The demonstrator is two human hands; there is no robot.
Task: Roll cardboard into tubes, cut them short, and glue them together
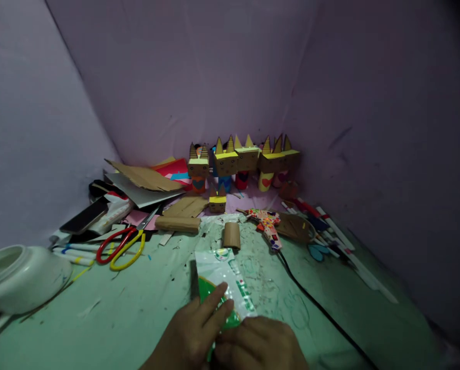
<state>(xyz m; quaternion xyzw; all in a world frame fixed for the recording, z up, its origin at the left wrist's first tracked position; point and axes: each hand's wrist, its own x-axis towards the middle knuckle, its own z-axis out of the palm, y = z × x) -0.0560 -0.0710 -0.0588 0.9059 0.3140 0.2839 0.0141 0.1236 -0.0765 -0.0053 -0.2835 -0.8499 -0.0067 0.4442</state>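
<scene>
Near tabletop [117,318] front edge we're resting left hand [193,331], fingers extended, on packet [216,268]; right hand [262,343] curled, grip hidden, unclear

Three sides are closed off here: a smooth, pale lilac-grey left wall [25,128], a dull mauve back wall [199,72] marked by faint creases, and a dusky purple right wall [387,144] streaked with dark smudges. Below, the pale green, flat tabletop [137,313] is seen, scuffed and speckled! Dim light is caught leftward; the right is swallowed by shadow.
</scene>
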